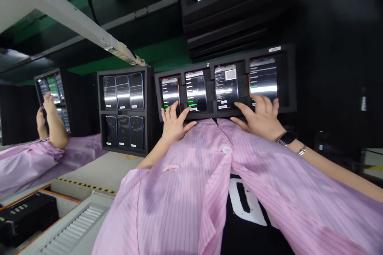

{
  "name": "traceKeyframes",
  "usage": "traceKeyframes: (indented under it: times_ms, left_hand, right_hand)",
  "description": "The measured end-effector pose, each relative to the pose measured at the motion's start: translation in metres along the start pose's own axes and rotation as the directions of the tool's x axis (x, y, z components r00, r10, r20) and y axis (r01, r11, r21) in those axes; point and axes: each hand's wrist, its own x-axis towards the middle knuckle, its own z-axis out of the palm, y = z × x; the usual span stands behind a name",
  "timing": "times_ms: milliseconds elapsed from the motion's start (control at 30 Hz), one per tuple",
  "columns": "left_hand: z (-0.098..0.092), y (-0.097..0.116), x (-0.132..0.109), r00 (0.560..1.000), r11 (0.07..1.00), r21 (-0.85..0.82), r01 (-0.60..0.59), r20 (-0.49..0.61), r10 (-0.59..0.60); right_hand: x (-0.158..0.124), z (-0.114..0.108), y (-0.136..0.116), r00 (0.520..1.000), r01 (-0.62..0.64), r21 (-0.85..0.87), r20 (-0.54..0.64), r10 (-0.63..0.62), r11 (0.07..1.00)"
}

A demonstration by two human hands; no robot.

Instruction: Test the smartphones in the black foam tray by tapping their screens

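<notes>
Several smartphones with lit screens lie in a row in a black tray (285, 87) in front of me. My left hand (174, 123), fingers spread, reaches over the lower ends of the leftmost phone (170, 89) and the phone beside it (196, 89). A phone showing a pale square code (226, 87) lies between my two hands. My right hand (260, 117) is spread too, its fingertips on the lower end of the rightmost phone (263, 75). That wrist wears a dark watch (287, 138). Neither hand grips anything.
Left of my tray stands a black case (123, 112) holding two rows of dark phones with small white labels. Farther left, a co-worker's hands (50, 107) are at another phone tray (62, 123). Stacked black trays (221, 36) rise behind mine. A pale beam (74, 20) slants across the upper left.
</notes>
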Motion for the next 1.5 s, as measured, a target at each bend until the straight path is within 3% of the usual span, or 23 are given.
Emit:
traceKeyframes:
  times_ms: [133,267,367,467,533,633,800,933,1167,1500]
  left_hand:
    - [0.01,0.014,0.008,0.999,1.0,-0.003,-0.008,0.046,0.008]
    - [0.008,0.008,0.054,0.999,1.0,-0.029,-0.009,0.036,0.01]
    - [-0.011,-0.004,0.103,0.99,0.995,-0.095,0.013,-0.14,-0.026]
    - [-0.042,-0.012,0.13,0.927,0.988,-0.151,0.035,-0.364,-0.088]
    - [-0.057,-0.011,0.127,0.899,0.986,-0.159,0.046,-0.424,-0.11]
    - [-0.058,-0.005,0.105,0.912,0.986,-0.158,0.051,-0.394,-0.111]
    - [-0.018,0.0,0.075,0.958,0.989,-0.142,0.037,-0.276,-0.076]
    - [0.003,-0.002,0.066,0.974,0.988,-0.144,0.053,-0.21,-0.083]
    - [0.016,-0.008,0.051,0.975,0.99,-0.116,0.079,-0.199,-0.101]
    - [0.021,-0.01,0.051,0.975,0.993,-0.11,0.038,-0.213,-0.061]
  right_hand:
    - [0.005,0.0,-0.004,0.997,-0.046,-0.06,0.057,0.05,0.997]
    - [0.041,0.001,0.006,0.996,-0.068,-0.078,0.05,0.072,0.995]
    - [0.081,-0.012,0.019,0.989,-0.116,-0.072,-0.104,0.109,0.991]
    - [0.102,-0.036,0.024,0.969,-0.122,-0.093,-0.226,0.098,0.988]
    - [0.099,-0.048,0.021,0.971,-0.099,-0.098,-0.229,0.074,0.99]
    - [0.081,-0.046,0.011,0.981,-0.047,-0.068,-0.191,0.033,0.997]
    - [0.065,-0.004,-0.004,0.993,0.111,-0.046,-0.043,-0.113,0.993]
    - [0.069,0.016,-0.011,0.963,0.262,-0.059,0.082,-0.257,0.963]
    - [0.067,0.005,0.005,0.994,0.084,-0.1,-0.056,-0.09,0.991]
    - [0.066,0.006,0.002,0.993,0.078,-0.058,-0.084,-0.083,0.995]
